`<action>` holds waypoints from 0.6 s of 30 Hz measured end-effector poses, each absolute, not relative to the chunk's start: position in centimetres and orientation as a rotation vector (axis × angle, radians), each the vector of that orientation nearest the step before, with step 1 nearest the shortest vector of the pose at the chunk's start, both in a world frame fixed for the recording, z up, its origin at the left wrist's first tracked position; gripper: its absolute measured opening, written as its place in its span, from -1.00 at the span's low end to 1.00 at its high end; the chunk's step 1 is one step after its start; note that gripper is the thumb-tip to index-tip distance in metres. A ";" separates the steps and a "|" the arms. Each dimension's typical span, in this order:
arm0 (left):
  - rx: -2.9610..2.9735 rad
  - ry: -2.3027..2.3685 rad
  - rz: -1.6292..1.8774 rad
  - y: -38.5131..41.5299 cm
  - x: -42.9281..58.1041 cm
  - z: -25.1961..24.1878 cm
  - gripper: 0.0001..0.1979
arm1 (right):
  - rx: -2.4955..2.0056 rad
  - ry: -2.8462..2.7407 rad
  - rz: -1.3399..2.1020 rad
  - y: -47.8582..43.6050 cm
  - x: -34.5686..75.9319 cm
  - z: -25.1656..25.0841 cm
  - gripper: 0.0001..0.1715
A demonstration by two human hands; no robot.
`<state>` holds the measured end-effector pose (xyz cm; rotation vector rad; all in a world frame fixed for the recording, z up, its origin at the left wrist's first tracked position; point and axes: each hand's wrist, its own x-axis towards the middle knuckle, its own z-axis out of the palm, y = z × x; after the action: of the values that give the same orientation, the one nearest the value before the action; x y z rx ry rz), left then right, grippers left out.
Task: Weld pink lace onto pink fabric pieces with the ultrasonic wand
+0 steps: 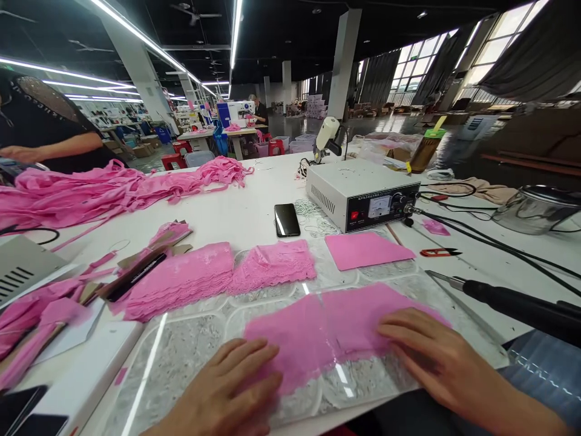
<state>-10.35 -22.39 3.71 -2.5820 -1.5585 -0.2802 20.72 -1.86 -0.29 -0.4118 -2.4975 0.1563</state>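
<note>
A flat pink fabric panel (313, 327) lies before me on a glossy marble-patterned sheet (181, 357), with a faint line crossing its middle. My left hand (231, 384) rests on the panel's left end, fingers spread and stretched out. On its right part lies my right hand (431, 348), open, with the fingers extended over the fabric. Just beyond are a stack of scalloped pink pieces (181, 278), a smaller lace-edged pink pile (275, 266) and a smooth pink piece (367, 250). A black-handled tool with a metal tip (512, 303) lies right of my right hand.
A grey control box (363, 194) with cables stands behind a black phone (287, 220). Red-handled thread snips (440, 252) and a clear lidded container (535, 209) are at right. Pink garments (91, 188) heap at left, near another person (49, 121). A white box (100, 369) sits front left.
</note>
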 end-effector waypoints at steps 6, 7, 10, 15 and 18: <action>-2.558 -1.438 -0.225 -21.4 -11.5 0.4 -0.67 | -0.359 -2.440 0.248 -2.1 20.0 -2.2 -0.69; -2.559 -1.430 -0.247 -21.4 -11.9 0.2 -0.67 | -0.357 -2.423 0.261 -2.0 20.2 -2.4 -0.69; -2.567 -1.406 -0.258 -21.6 -12.8 0.4 -0.68 | -0.373 -2.385 0.280 -1.6 21.0 -2.7 -0.71; -2.620 -1.462 -0.282 -20.6 -11.5 2.4 -0.72 | -0.451 -2.303 0.249 -1.0 22.9 -2.3 -0.73; -2.691 -1.437 -0.493 -18.1 -9.0 2.9 -0.76 | -0.555 -2.264 0.204 -0.3 24.6 -2.3 -0.79</action>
<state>-9.04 -18.14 2.91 -2.6909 -1.4373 -0.4934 24.58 -0.28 -2.27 -0.5546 -2.2640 0.2044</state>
